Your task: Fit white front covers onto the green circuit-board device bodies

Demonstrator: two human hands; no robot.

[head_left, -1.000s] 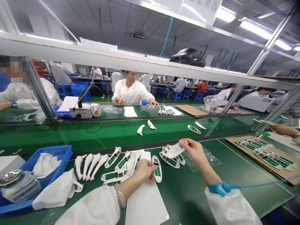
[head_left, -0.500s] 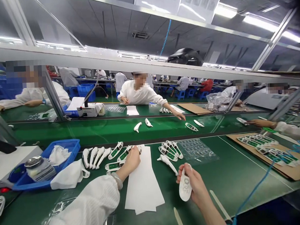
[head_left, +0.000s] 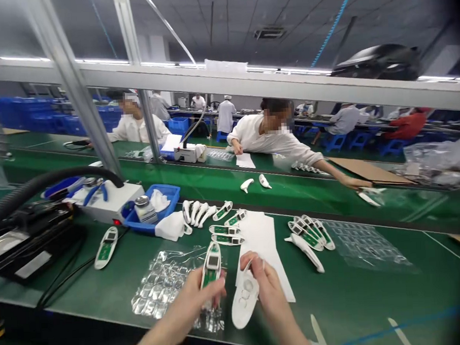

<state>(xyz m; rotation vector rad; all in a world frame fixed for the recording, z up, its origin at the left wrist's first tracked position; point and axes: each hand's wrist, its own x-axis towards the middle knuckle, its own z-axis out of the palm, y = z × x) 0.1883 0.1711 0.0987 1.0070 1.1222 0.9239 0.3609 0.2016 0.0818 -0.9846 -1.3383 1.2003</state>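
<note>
My left hand (head_left: 199,298) is closed round a white casing half with a green circuit board (head_left: 212,259), its small dark screen facing up. In my right hand (head_left: 263,280) is a white casing cover (head_left: 244,309) with button openings, its wide end hanging down. The two parts are apart, side by side over the near edge of the bench. Beyond them lie several casing halves with boards (head_left: 224,229) and white sheets of paper (head_left: 257,224). More board halves (head_left: 307,232) lie fanned out at the right, beside a white curved handheld device (head_left: 309,254).
A clear plastic blister tray (head_left: 158,285) lies by my left forearm. Farther left are a blue bin (head_left: 173,193), a white box (head_left: 98,206) and another board half (head_left: 106,247). Behind the green conveyor (head_left: 200,181), a co-worker (head_left: 277,135) reaches toward a white part.
My left hand has come back from the row of parts with a board half. My right hand has brought the cover closer to it. The view has turned left.
</note>
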